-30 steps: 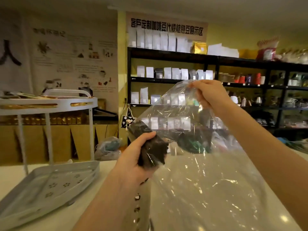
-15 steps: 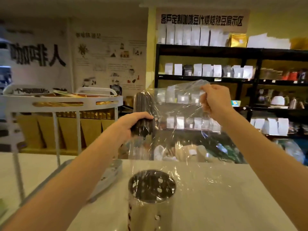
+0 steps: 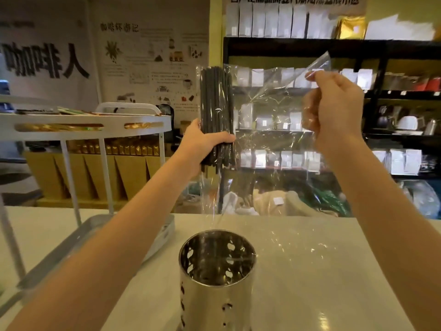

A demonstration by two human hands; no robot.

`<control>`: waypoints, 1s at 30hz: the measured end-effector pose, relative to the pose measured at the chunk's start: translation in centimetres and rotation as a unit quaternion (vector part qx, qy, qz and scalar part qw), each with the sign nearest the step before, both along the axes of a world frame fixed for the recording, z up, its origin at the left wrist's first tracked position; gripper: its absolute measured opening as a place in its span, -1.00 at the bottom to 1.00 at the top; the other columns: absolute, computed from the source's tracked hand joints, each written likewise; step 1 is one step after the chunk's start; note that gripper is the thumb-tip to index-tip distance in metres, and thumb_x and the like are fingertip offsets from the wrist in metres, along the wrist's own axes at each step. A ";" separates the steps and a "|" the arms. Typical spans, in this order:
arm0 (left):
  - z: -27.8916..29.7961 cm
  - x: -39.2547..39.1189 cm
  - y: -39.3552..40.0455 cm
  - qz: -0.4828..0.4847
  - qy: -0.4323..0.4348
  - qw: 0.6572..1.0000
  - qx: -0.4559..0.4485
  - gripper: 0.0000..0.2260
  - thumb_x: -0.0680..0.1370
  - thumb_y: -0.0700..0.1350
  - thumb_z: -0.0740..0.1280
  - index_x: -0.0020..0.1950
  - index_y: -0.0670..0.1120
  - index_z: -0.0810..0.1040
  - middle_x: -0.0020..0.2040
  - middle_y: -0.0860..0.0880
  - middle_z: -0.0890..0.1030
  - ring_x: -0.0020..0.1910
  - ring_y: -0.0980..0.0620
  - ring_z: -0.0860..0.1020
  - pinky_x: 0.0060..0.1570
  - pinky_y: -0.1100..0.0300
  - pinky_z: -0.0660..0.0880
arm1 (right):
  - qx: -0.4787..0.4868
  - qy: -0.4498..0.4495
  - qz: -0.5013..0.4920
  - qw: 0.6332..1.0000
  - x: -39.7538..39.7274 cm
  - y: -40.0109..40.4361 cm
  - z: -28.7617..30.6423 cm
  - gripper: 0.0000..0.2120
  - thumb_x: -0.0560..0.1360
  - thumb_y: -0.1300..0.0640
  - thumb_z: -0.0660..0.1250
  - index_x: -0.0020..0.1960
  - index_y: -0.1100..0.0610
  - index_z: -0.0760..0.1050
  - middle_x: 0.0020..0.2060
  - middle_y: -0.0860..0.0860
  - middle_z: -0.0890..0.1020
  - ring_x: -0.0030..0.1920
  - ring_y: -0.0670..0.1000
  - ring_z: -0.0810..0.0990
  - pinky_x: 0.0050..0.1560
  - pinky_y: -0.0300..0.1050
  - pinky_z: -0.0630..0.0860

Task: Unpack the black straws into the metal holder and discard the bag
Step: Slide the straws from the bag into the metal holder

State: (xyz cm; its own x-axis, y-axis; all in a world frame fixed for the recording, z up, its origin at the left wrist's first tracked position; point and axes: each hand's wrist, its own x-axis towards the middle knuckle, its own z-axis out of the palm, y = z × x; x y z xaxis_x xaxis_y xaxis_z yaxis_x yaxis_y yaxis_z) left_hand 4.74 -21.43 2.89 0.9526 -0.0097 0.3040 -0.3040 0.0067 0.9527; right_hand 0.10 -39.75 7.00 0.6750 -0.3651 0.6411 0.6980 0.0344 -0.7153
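Note:
A bundle of black straws (image 3: 216, 99) stands upright inside a clear plastic bag (image 3: 269, 115). My left hand (image 3: 202, 145) grips the lower part of the bundle through the bag. My right hand (image 3: 334, 111) pinches the bag's upper right corner and holds it stretched out to the right. The bag's loose end hangs down toward the perforated metal holder (image 3: 216, 278), which stands on the white counter (image 3: 334, 271) directly below the straws. One straw (image 3: 220, 187) sticks down lower than the others. The holder looks empty inside.
A white two-tier metal rack (image 3: 78, 125) stands at the left on the counter, its lower tray (image 3: 90, 232) reaching toward the holder. Behind the counter are black shelves (image 3: 358, 46) with white packets and cups, and bags piled on the floor.
The view has dropped toward the counter. My left hand has turned the straw bundle upright and raised it above the holder. My right hand has pulled the bag corner farther right.

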 end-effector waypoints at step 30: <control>-1.0 -5.8 1.4 0.021 -0.135 0.990 0.037 -0.44 0.29 -0.18 0.48 0.20 0.04 0.33 0.07 0.03 0.54 0.07 -0.02 0.55 0.15 -0.08 0.48 | -0.078 -0.088 -0.118 0.986 -2.9 -1.7 -4.3 -0.92 0.49 0.08 0.32 -0.18 0.00 0.46 -0.63 -0.18 0.48 -0.59 -0.14 0.34 -0.57 -0.32 0.30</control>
State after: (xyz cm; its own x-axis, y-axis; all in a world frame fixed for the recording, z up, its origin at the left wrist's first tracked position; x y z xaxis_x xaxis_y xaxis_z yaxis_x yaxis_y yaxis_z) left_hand -1.01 -20.04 1.86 0.8372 -0.0035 0.5470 -0.5455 -0.0776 0.8345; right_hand -2.82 -41.50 2.72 0.4555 -0.3871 0.8017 0.7875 -0.2448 -0.5656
